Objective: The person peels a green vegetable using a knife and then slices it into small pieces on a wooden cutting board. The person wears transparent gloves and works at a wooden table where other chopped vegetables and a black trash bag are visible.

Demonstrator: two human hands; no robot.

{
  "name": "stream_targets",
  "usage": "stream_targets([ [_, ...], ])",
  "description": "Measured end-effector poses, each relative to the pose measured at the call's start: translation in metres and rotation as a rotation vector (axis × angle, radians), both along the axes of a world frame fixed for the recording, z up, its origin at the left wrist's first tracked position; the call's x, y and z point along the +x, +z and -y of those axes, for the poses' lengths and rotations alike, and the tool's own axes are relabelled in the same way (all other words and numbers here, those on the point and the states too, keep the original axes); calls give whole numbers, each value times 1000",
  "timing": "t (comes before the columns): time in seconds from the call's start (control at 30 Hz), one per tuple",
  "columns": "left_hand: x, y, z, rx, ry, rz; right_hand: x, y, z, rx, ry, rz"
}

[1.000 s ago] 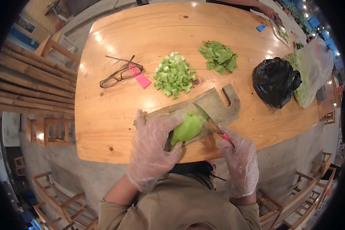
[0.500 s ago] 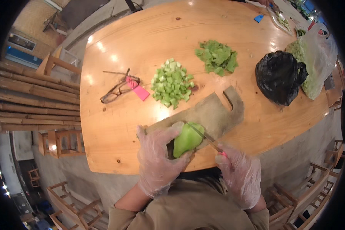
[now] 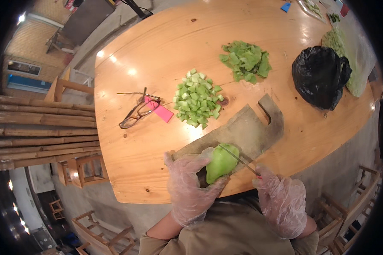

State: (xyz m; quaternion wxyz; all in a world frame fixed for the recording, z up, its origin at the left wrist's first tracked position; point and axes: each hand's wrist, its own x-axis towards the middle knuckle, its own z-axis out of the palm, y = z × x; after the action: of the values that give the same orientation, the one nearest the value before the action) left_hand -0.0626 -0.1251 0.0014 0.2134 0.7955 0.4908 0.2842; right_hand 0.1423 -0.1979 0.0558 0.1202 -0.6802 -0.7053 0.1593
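Note:
My left hand [image 3: 190, 187], in a clear plastic glove, curls its fingers and thumb around a smooth, pear-shaped green chayote [image 3: 221, 166]. The chayote rests over the near edge of a worn wooden cutting board [image 3: 251, 131]. My right hand [image 3: 283, 202], gloved as well, grips a knife [image 3: 245, 162] by its handle, mostly hidden in the fist. The thin blade slants across the upper right of the chayote, touching it; how deep it goes I cannot tell. Beyond the board lies a heap of diced green pieces [image 3: 196, 98].
Chopped green leaves [image 3: 246, 62] lie farther back. Eyeglasses [image 3: 139, 112] with a pink tag [image 3: 164, 114] sit left of the dice. A black plastic bag [image 3: 318, 78] and a clear bag [image 3: 359, 55] stand at right. A tray [image 3: 311, 9] is at the far edge. Wooden chairs [image 3: 102, 233] surround the table.
The whole view has shifted, so the table and hands appear farther right and slightly lower. My hands keep their holds, and the blade still lies across the chayote's upper part.

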Motion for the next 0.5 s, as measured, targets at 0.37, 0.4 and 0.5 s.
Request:
stream_targets([
  [0.37,-1,6,-3,-58,37,20,-6,4,-9,45,8,105],
  [0.4,-1,6,-3,-67,30,23,-6,5,-10,64,19,141],
  [0.5,-2,6,-5,-103,42,30,-4,2,-10,79,37,190],
])
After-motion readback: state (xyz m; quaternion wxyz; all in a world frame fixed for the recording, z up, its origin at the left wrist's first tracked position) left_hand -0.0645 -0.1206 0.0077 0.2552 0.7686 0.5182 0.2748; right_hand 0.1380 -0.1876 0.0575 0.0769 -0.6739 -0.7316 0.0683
